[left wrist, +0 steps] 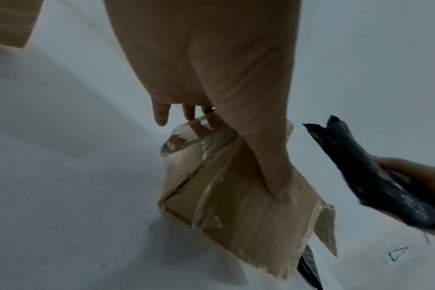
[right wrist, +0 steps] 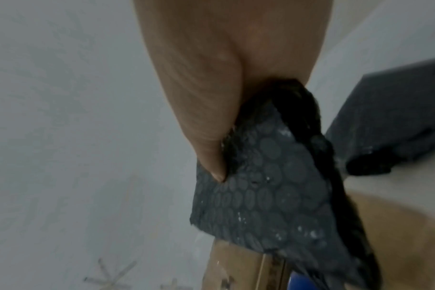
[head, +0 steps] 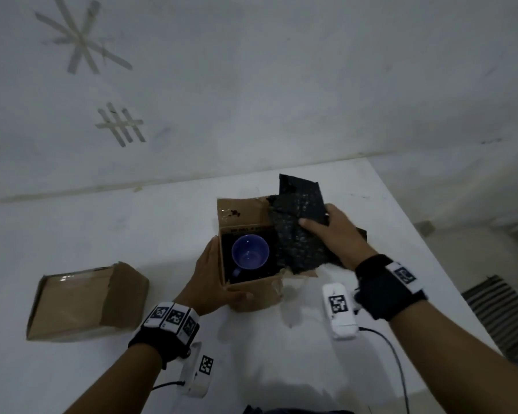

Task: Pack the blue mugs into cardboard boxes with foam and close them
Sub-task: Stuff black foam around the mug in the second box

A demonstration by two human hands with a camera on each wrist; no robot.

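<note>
An open cardboard box stands mid-table with a blue mug upright inside, on dark foam lining. My left hand grips the box's left side, thumb pressed on its front wall. My right hand pinches a black bubble-textured foam sheet that hangs over the box's right edge, beside the mug. In the right wrist view the thumb presses into the foam sheet, and a sliver of the mug shows below.
A second cardboard box lies on the table at the left. Another dark foam piece lies on the table past my right hand. The table's right edge drops to a floor with a striped mat. A white wall stands behind.
</note>
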